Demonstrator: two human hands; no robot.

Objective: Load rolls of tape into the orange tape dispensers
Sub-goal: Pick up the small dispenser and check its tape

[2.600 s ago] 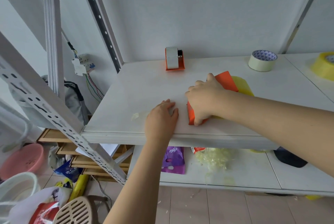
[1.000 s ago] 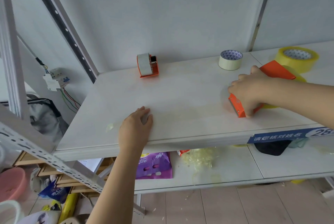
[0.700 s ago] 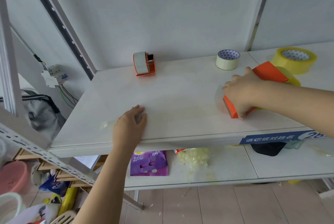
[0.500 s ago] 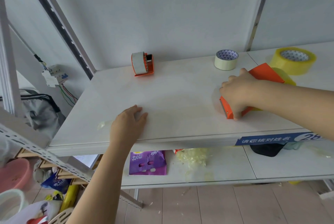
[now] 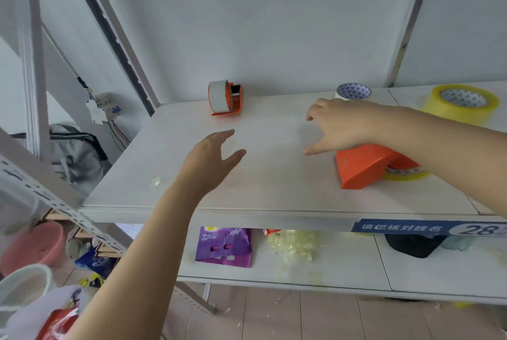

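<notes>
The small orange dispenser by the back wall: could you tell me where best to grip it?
Probably across the flat sides of the small orange dispenser, from above. It stands upright on its base, its roll facing left; both hands are open and free.

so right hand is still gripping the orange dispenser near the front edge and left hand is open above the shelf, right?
Not quite. The head view shows the right hand open above the orange dispenser, fingers spread, not gripping it. The rest holds: the dispenser sits near the front edge and the left hand is open above the shelf.

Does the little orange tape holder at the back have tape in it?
Yes. The orange tape holder stands upright with a pale roll of tape in it.
</notes>
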